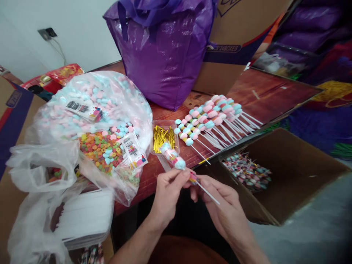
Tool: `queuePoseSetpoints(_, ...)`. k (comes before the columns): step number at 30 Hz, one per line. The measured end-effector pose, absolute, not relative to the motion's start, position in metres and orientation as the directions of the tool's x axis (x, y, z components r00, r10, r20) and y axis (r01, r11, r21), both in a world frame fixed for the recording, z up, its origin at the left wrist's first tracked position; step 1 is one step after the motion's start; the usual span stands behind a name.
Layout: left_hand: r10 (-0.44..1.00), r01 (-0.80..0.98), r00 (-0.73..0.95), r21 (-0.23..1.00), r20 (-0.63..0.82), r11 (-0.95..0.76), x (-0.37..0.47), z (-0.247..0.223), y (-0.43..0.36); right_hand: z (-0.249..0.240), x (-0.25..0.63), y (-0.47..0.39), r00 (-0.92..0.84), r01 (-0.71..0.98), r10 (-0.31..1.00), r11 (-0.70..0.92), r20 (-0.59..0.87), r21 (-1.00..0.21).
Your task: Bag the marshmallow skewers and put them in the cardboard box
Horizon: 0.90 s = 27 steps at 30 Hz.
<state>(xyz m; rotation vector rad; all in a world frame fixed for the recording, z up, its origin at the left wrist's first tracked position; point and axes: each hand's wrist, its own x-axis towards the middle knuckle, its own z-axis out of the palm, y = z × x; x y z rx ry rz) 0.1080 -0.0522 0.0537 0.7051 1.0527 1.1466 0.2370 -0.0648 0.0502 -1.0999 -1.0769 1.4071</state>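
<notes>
A candy skewer (176, 160) with pale blue and pink sweets in a clear wrapper points up and away from me, its white stick toward my right. My left hand (169, 192) pinches it just below the lowest blue sweet. Lower down, my right hand (220, 200) has its fingers closed around the wrapper's colourful printed end and the stick. Beyond the skewer sits a clear tub (178, 146) of gold twist ties (162, 136). Several unwrapped candy skewers (209, 115) lie in a pile on the table to the right, sticks toward me.
Clear bags of pastel sweets (110, 95) and ring gummies (96, 146), with printed cards (134, 150), cover the table's left. A purple bag (165, 55) stands behind. An open cardboard box (291, 176) at right holds wrapped skewers (247, 172). White sticks (85, 212) lie at lower left.
</notes>
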Motion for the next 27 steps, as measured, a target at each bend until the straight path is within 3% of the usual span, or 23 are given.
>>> queuePoseSetpoints(4, 0.991, -0.051, 0.065, 0.991, -0.12, 0.123, 0.102, 0.053, -0.044, 0.034, 0.24, -0.069, -0.219, -0.375, 0.923, -0.378, -0.316, -0.847)
queuePoseSetpoints(7, 0.999, 0.176, -0.045, 0.984, 0.014, -0.005, 0.077, 0.047, -0.033, 0.014, 0.254, -0.068, -0.082, -0.548, 0.924, -0.355, -0.373, -0.758)
queuePoseSetpoints(10, 0.887, 0.494, -0.404, 0.869, 0.224, 0.005, 0.038, 0.033, -0.019, -0.003, 0.282, -0.06, 0.096, -0.661, 0.927, -0.213, -0.362, -0.72)
queuePoseSetpoints(14, 0.836, 0.7, -0.469, 0.697, 0.286, 0.155, -0.002, 0.012, -0.006, -0.009, 0.304, -0.047, 0.141, -0.585, 0.923, -0.215, -0.358, -0.782)
queuePoseSetpoints(18, 0.842, 0.69, -0.471, 0.704, 0.264, 0.166, -0.01, 0.007, -0.003, 0.002, 0.272, -0.045, 0.046, -0.52, 0.942, -0.262, -0.333, -0.813)
queuePoseSetpoints(23, 0.748, 0.413, -0.608, 0.911, 0.266, 0.012, 0.013, 0.022, -0.012, 0.019, 0.203, -0.047, -0.092, -0.285, 0.972, -0.233, -0.215, -0.93)
queuePoseSetpoints(27, 0.847, 0.202, -0.493, 0.973, 0.197, -0.11, 0.053, 0.035, -0.028, 0.027, 0.17, -0.035, -0.102, -0.312, 0.98, -0.194, -0.17, -0.93)
